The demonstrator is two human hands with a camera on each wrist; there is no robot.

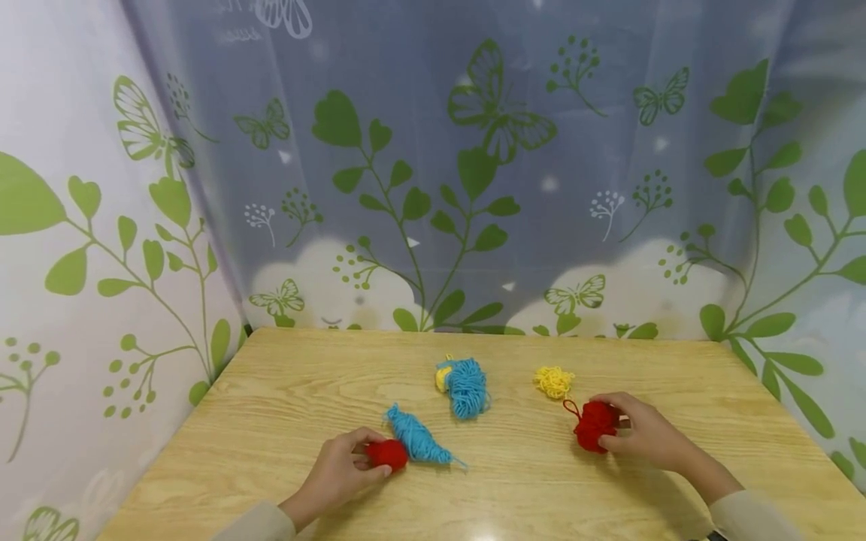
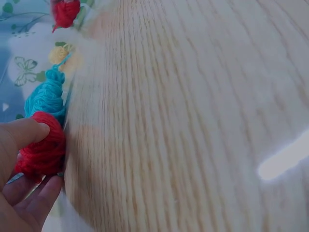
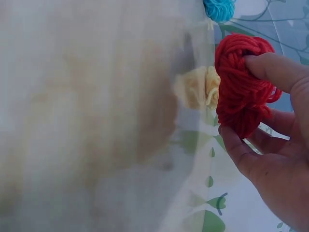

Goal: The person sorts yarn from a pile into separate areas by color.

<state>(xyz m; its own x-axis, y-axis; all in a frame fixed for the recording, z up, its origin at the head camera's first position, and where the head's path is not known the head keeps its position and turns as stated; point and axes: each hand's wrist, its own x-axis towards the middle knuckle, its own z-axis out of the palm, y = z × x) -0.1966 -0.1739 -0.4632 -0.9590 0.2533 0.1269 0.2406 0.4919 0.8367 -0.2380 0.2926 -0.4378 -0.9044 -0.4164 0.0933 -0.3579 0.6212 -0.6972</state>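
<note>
My left hand grips a small red ball of yarn between thumb and fingers, low over the table. That ball lies against a long blue skein of yarn with a loose tail. On the right, my right hand pinches another red ball of yarn, with a loop of strand hanging off its left side. Its shadow falls on the tabletop, and the ball looks raised off the wood. Just behind it lies a yellow bundle of yarn.
A thick blue bundle of yarn rests near the table's middle, with a yellow ball of yarn partly hidden at its left. The wooden table ends at a patterned curtain at the back and sides.
</note>
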